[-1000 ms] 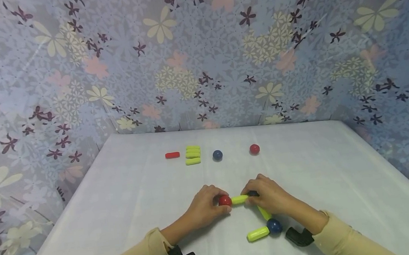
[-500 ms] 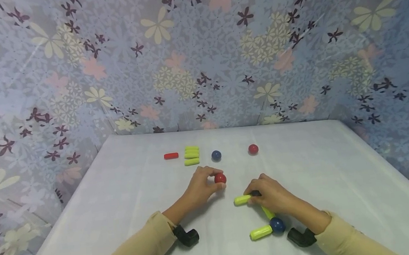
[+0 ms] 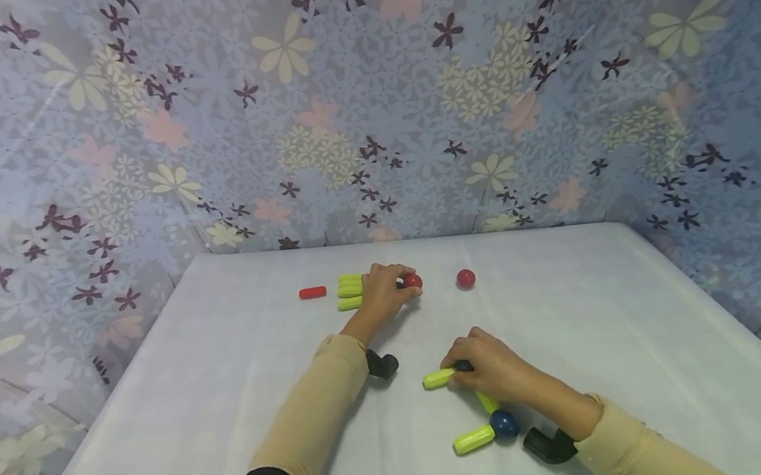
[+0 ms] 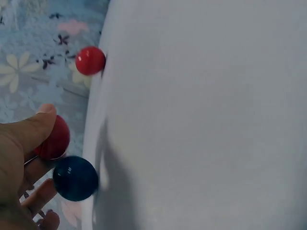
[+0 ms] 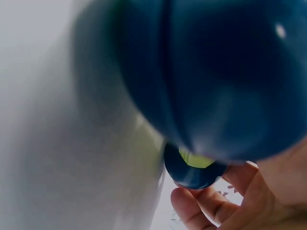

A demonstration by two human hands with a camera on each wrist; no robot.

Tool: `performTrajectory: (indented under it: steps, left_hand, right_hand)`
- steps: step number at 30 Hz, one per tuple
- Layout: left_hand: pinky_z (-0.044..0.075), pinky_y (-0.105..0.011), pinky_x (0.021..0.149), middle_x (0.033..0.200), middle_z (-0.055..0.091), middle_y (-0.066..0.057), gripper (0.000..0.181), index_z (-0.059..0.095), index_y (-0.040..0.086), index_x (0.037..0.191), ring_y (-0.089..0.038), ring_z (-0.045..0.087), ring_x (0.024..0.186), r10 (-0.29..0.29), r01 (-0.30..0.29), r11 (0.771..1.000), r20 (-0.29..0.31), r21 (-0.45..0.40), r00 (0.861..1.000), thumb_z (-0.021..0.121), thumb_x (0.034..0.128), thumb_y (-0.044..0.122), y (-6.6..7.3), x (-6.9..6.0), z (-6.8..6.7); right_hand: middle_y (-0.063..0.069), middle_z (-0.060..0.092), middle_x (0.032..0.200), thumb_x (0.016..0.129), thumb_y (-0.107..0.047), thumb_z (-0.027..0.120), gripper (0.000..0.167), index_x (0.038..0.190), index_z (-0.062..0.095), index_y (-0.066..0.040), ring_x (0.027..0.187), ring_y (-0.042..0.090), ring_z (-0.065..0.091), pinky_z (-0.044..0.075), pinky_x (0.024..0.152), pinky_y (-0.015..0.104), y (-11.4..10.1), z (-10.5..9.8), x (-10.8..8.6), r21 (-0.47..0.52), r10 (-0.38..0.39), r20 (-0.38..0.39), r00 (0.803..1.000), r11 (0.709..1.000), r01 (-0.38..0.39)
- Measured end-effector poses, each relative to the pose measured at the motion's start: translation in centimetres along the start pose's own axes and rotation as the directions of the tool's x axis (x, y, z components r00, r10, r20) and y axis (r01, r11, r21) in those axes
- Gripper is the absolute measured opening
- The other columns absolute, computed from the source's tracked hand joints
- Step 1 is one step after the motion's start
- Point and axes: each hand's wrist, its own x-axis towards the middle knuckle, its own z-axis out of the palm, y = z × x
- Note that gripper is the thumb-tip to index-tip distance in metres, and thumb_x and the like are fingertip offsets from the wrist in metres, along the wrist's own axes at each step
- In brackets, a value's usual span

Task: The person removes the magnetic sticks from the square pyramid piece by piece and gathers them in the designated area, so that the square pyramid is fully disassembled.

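Note:
My left hand (image 3: pixel 381 298) is at the back of the table, pinching a red ball (image 3: pixel 413 281) between thumb and fingers. A loose blue ball (image 4: pixel 76 178) sits right beside that red ball in the left wrist view; the hand mostly hides it in the head view. Nearer the front, my right hand (image 3: pixel 491 369) grips a dark blue ball (image 5: pixel 194 175) joined to yellow-green sticks. One stick (image 3: pixel 438 379) points left from it. Another runs to a second blue ball (image 3: pixel 505 425), from which a further yellow-green stick (image 3: pixel 473 440) extends left.
Several yellow-green sticks (image 3: pixel 350 291) lie left of my left hand, partly covered by it. A red stick (image 3: pixel 313 293) lies farther left, and another red ball (image 3: pixel 465 279) rests to the right. White cloth covers the table (image 3: pixel 228 374); a flowered curtain (image 3: pixel 369 116) hangs behind.
My left hand has carried the red ball away from the stick end to the back of the table, beside the loose blue ball. The right hand keeps its grip, nearly still.

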Motion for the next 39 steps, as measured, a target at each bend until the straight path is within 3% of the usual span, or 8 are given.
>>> performTrajectory:
  steps: [8,11,17,23,28,34,36,39]
  left_hand:
    - [0.036,-0.040,0.092,0.111,0.068,0.002,0.040,0.064,0.021,0.120,-0.021,0.051,0.105,-0.058,0.052,0.996,0.078,0.072,0.995,0.069,0.0835,0.037,-0.7,0.9,0.6]
    - [0.035,-0.041,0.093,0.113,0.068,-0.002,0.039,0.064,0.019,0.120,-0.023,0.051,0.107,-0.070,0.067,0.997,0.100,0.033,0.992,0.069,0.0841,0.034,-0.8,0.9,0.9]
    - [0.040,-0.038,0.093,0.117,0.065,-0.009,0.038,0.062,0.012,0.121,-0.027,0.050,0.108,-0.056,0.062,0.997,0.095,-0.055,0.994,0.069,0.0850,0.025,-0.9,0.9,1.1]
    - [0.041,-0.039,0.095,0.121,0.062,-0.011,0.040,0.060,0.012,0.124,-0.028,0.051,0.110,-0.057,0.063,0.997,0.107,-0.051,0.993,0.068,0.0864,0.024,-0.9,0.7,1.1]
    - [0.038,-0.042,0.099,0.127,0.056,-0.010,0.056,0.051,0.014,0.134,-0.028,0.045,0.117,-0.028,0.028,1.000,0.080,-0.007,0.996,0.069,0.0845,0.034,-0.6,0.2,0.3]
    - [0.037,-0.044,0.096,0.121,0.057,-0.010,0.046,0.054,0.013,0.129,-0.028,0.046,0.114,-0.011,-0.002,0.991,-0.097,-0.134,0.995,0.063,0.0880,0.030,0.0,-2.0,-1.8]
    - [0.038,-0.042,0.093,0.114,0.061,-0.010,0.037,0.059,0.010,0.123,-0.028,0.049,0.109,0.009,-0.031,0.980,-0.110,-0.196,0.994,0.061,0.0897,0.026,0.1,-3.5,-2.3]
    - [0.040,-0.037,0.089,0.106,0.065,-0.006,0.027,0.064,0.010,0.115,-0.024,0.053,0.103,0.045,-0.051,0.970,-0.029,-0.237,0.999,0.058,0.0918,0.024,0.3,-6.1,-2.5]
  right_hand:
    - [-0.011,0.067,0.093,0.078,-0.022,0.075,0.020,0.097,0.073,-0.019,0.083,0.006,0.042,0.037,0.069,0.021,-0.5,0.0,0.1,-0.018,-0.010,-0.003,1.000,1.000,0.010]
    - [-0.008,0.068,0.098,0.077,-0.023,0.076,0.025,0.101,0.072,-0.018,0.084,0.007,0.043,0.038,0.070,0.022,-0.6,-0.1,0.0,-0.024,0.007,-0.013,1.000,1.000,-0.008]
    - [-0.003,0.067,0.105,0.073,-0.027,0.079,0.039,0.109,0.069,-0.016,0.084,0.010,0.043,0.037,0.071,0.025,-0.7,-0.6,-0.6,-0.076,0.087,-0.060,0.994,0.993,-0.092]
    - [-0.001,0.068,0.105,0.072,-0.029,0.080,0.044,0.112,0.067,-0.013,0.086,0.013,0.045,0.038,0.072,0.028,-0.8,-0.6,-0.9,-0.076,0.148,-0.056,0.987,0.985,-0.152]
    - [-0.001,0.068,0.103,0.074,-0.027,0.078,0.039,0.109,0.068,-0.013,0.085,0.012,0.046,0.040,0.073,0.029,-0.8,-0.5,-0.9,-0.076,0.178,-0.056,0.982,0.980,-0.182]
    - [-0.001,0.067,0.103,0.076,-0.024,0.076,0.034,0.108,0.069,-0.014,0.084,0.011,0.046,0.039,0.071,0.028,-0.7,-0.4,-0.9,-0.067,0.172,-0.081,0.982,0.982,-0.178]
    - [-0.001,0.068,0.104,0.076,-0.023,0.076,0.034,0.108,0.069,-0.014,0.084,0.010,0.046,0.040,0.071,0.028,-0.7,-0.4,-0.9,-0.065,0.173,-0.084,0.981,0.982,-0.179]
    - [-0.001,0.068,0.104,0.077,-0.023,0.076,0.034,0.108,0.069,-0.013,0.084,0.011,0.047,0.040,0.072,0.028,-0.6,-0.4,-0.8,-0.057,0.175,-0.089,0.981,0.982,-0.180]
